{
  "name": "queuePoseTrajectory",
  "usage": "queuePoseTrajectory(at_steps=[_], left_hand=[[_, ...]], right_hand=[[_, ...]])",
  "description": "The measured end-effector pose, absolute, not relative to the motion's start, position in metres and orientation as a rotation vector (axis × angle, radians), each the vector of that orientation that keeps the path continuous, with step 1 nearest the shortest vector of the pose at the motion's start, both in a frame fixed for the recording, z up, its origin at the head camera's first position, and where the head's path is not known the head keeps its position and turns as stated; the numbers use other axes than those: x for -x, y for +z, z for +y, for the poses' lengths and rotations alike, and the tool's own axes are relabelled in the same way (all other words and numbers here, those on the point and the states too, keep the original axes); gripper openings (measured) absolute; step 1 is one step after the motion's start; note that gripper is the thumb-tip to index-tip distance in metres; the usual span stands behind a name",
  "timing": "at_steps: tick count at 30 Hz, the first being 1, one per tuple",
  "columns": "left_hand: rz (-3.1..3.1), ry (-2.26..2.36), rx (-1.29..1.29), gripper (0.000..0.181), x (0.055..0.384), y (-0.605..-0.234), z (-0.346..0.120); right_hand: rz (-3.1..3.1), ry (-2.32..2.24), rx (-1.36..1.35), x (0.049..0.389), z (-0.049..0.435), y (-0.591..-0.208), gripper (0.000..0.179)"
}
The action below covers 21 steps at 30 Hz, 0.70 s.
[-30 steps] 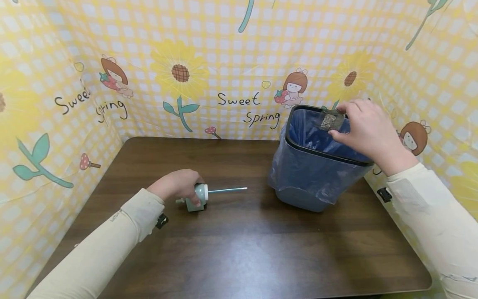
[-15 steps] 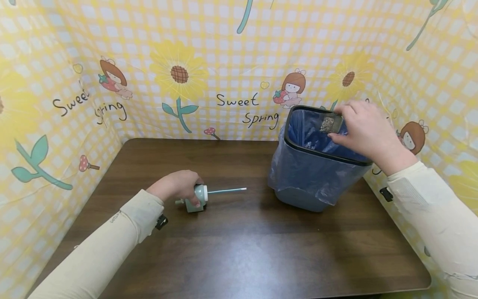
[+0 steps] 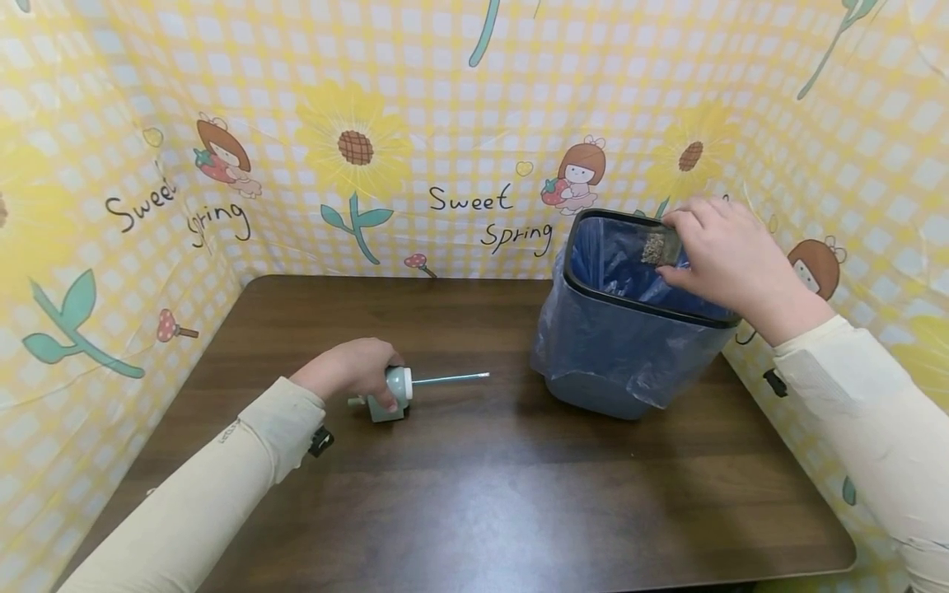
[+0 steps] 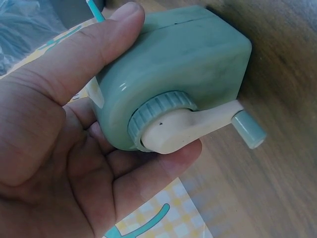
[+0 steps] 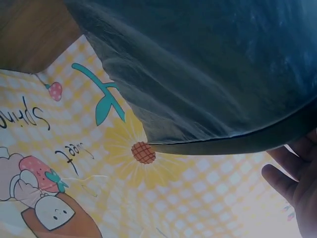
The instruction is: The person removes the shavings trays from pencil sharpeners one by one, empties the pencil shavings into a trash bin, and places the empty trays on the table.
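Note:
My left hand [image 3: 359, 366] grips a pale green crank pencil sharpener [image 3: 393, 399] on the table, thumb on one side and fingers beneath in the left wrist view. Its white crank arm [image 4: 193, 126] ends in a green knob. A blue-green pencil [image 3: 452, 380] sticks out of its white front, pointing right. Over the waste bin [image 3: 615, 346], my right hand [image 3: 730, 255] pinches a small see-through drawer [image 3: 670, 245], tilted, with pencil shavings [image 3: 652, 249] in it. In the right wrist view the bin wall hides the drawer, and only part of the hand [image 5: 302, 183] shows.
A translucent blue bag [image 3: 593, 243] lines the bin, held by its black rim [image 3: 645, 306]. The brown wooden table [image 3: 460, 494] lies under everything. Yellow checked cloth [image 3: 474, 115] hangs close behind and on both sides.
My right hand has tipped the small drawer slightly more into the bin, with shavings still in it. The left hand, sharpener and pencil stay where they were.

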<state>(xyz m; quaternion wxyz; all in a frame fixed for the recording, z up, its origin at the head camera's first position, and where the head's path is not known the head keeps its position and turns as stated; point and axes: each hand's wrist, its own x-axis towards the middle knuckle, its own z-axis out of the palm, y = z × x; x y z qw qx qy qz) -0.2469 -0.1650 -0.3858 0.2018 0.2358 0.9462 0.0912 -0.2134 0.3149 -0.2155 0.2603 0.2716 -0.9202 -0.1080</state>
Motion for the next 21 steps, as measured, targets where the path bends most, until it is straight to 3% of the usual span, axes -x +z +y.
queuePoseTrajectory(at_steps=[21], left_hand=[[2.645, 0.257, -0.661, 0.052, 0.249, -0.3864, -0.1649]], right_hand=[[-2.451, -0.434, -0.798, 0.2156, 0.3222, -0.212, 0.071]])
